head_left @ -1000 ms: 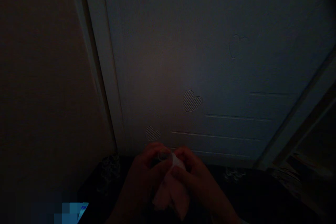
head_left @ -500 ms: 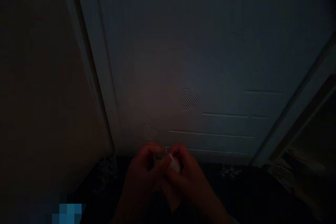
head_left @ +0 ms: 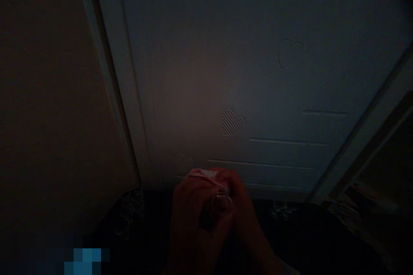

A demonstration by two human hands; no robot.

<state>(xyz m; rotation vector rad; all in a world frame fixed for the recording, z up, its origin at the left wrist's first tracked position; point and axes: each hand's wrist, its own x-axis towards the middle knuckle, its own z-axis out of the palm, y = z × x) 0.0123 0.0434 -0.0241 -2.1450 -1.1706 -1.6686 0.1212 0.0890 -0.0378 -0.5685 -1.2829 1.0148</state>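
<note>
The scene is very dark, so details are faint. My left hand and my right hand meet low in the middle, fingers bent and closed together. Between them is a small clear, shiny round-ended piece, glass-like, with its end towards me; its full shape is hidden. A pinkish-white cloth shows over the top of my fingers and runs down to the clear piece. My left thumb lies at the clear piece, while my right fingers close round the cloth beside it.
Clear shiny pieces lie in a cluster left of my hands, and a smaller group lies to the right. Behind stands a pale panel with embossed hearts and lines. A brownish surface rises on the left.
My hands have turned and drawn closer together. The clear piece has moved right and nearer to me, and the cloth now shows above my fingers instead of hanging below.
</note>
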